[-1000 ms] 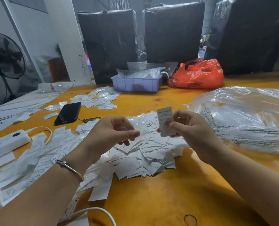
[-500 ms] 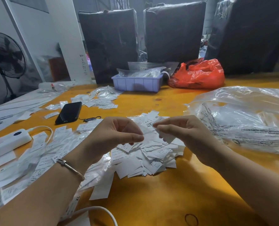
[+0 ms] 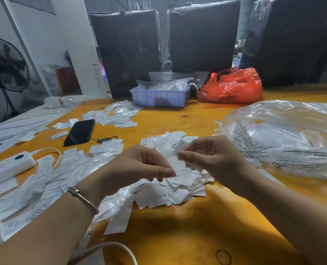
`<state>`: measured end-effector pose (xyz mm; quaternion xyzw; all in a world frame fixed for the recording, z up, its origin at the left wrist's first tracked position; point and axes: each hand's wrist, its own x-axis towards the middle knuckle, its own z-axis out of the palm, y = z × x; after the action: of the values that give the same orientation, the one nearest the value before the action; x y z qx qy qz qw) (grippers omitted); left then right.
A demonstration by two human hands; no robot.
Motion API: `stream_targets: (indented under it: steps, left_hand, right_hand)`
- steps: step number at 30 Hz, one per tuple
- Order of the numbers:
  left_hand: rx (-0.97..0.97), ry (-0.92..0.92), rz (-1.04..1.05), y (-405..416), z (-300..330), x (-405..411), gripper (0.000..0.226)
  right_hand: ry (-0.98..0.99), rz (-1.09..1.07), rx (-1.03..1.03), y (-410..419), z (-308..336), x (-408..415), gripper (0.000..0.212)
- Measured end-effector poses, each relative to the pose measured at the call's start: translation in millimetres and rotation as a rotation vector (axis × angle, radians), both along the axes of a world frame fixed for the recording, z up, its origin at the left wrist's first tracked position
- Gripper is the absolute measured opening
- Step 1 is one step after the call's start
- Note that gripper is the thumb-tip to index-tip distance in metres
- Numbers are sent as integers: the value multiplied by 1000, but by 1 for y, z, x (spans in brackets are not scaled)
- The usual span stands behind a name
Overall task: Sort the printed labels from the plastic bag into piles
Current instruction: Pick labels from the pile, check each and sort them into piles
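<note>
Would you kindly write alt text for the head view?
Two hands, the left hand and right hand, pinch a printed label over a label pile on an orange table, beside a clear plastic bag.

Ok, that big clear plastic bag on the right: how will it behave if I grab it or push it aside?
The clear plastic bag looks thin and crumpled, so it would probably go floppy and sag rather than lift in one piece. It lies billowed on the table, so it is likely light for its size. Its glossy film may slip between fingers; a push would probably crumple it more than slide it.
</note>
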<state>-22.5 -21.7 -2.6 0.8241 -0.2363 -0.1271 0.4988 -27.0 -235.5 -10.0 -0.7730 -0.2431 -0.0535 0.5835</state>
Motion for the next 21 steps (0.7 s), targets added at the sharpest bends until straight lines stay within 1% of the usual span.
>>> stream_targets:
  steps: [3,6,11,15,21]
  left_hand:
    - [-84,-61,53,-1,0,0,16]
    - [-185,-91,56,3,2,0,11]
    - [-120,-68,-34,-1,1,-4,9]
    - [-96,-79,-16,-3,0,-3,10]
    - [-133,-99,44,0,0,-2,19]
  right_hand:
    - [3,29,6,0,1,-3,30]
    - [43,86,-29,1,-1,-4,27]
    - [34,122,91,-1,0,-3,22]
    - [-31,144,4,-1,3,-6,22]
    - [-161,38,-105,0,6,-7,19]
